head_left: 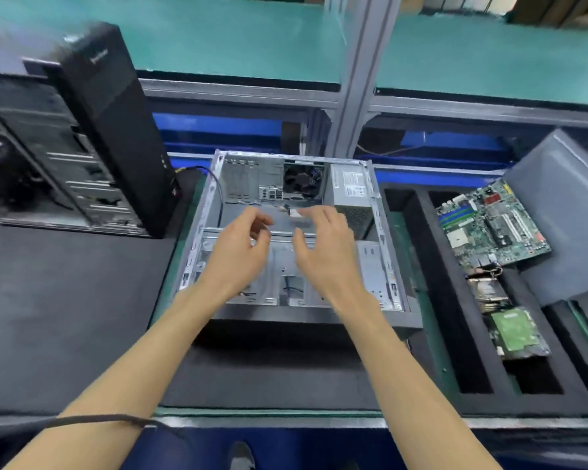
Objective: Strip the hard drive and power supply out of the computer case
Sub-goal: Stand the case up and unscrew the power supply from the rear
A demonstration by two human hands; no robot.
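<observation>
The open computer case [286, 232] lies flat mid-worktop [65, 300]. Both hands hover inside it, left hand [241, 245] and right hand [323, 245], fingers loosely curled, holding nothing. The power supply [350, 191] fills the far-right corner; the hard drive [515, 334] lies in a tray slot to the right.

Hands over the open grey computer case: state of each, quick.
Left hand: open, fingers loosely curled, holding nothing.
Right hand: open, fingers spread, holding nothing.
</observation>
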